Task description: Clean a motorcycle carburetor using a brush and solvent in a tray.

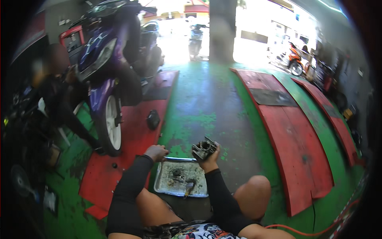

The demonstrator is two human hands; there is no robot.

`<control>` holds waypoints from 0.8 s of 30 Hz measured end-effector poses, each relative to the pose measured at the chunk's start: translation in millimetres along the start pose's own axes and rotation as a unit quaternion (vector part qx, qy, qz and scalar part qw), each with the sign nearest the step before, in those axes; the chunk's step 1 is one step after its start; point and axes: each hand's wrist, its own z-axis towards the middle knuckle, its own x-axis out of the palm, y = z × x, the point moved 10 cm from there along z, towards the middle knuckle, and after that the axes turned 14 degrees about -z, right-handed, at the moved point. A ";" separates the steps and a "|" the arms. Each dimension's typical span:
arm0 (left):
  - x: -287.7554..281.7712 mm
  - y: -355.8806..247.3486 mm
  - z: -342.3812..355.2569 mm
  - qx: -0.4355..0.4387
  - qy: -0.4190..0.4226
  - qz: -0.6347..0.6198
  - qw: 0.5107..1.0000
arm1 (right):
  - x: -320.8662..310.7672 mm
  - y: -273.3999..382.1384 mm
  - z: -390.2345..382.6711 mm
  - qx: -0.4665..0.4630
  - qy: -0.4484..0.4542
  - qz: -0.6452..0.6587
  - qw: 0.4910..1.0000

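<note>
My right hand [212, 157] grips a dark, greasy metal engine part [204, 149] with a round opening that faces up. It is held just beyond the far right corner of a shallow metal tray [160, 181]. Near the tray's far left corner is my left hand [156, 153], fingers curled in; whether they hold something small I cannot make out. In the dirty tray lie a paintbrush [189, 188] with dark bristles and a small dark part [176, 172].
A purple scooter [104, 85] stands on the red ramp [131, 131] at left, a person [59, 91] beside it. A dark part [152, 119] lies on that ramp. More red ramps [294, 151] are at right. An orange hose [318, 233] crosses the lower right floor.
</note>
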 end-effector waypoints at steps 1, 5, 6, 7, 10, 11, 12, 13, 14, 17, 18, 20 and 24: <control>1.8 2.3 -5.2 -0.004 -0.012 -0.030 0.999 | -4.5 -2.5 0.6 -0.016 -0.013 -0.004 1.000; 18.1 3.6 -10.1 -0.008 0.043 -0.034 0.998 | -1.6 -21.7 -1.2 0.003 0.045 -0.005 0.999; 20.2 1.7 -2.2 -0.013 0.042 -0.037 0.998 | -15.2 -27.3 -1.7 0.029 0.011 0.018 0.999; 18.3 -2.7 -0.2 -0.012 0.041 -0.046 0.998 | -27.1 -31.0 -4.5 0.050 -0.028 0.039 0.998; 18.5 1.5 -7.8 -0.028 0.043 -0.056 0.997 | -39.1 -37.9 -5.4 0.037 -0.071 0.011 0.997; 22.5 4.1 -12.9 -0.032 0.049 -0.058 0.997 | -38.4 -42.0 -3.1 0.046 -0.065 0.013 0.997; 24.1 9.0 -17.4 -0.040 0.048 -0.062 0.996 | -39.7 -45.0 -0.6 0.054 -0.066 0.003 0.996; 27.5 11.9 -19.8 -0.047 0.050 -0.061 0.996 | -41.6 -47.2 1.0 0.061 -0.068 -0.006 0.996; 31.9 14.4 -20.6 -0.056 0.058 -0.065 0.995 | -42.5 -47.1 2.7 0.062 -0.063 -0.013 0.996; 41.2 17.0 -18.9 -0.066 0.067 -0.071 0.993 | -50.4 -44.8 6.5 0.057 -0.065 -0.023 0.996; 43.4 17.2 -19.3 -0.063 0.065 -0.074 0.993 | -56.1 -44.3 6.2 0.054 -0.080 -0.030 0.995; 47.8 16.6 -19.8 -0.059 0.070 -0.074 0.993 | -59.5 -42.6 4.5 0.054 -0.087 -0.029 0.994; 58.0 17.6 -22.9 -0.056 0.095 -0.064 0.992 | -63.1 -40.8 2.5 0.045 -0.091 -0.050 0.994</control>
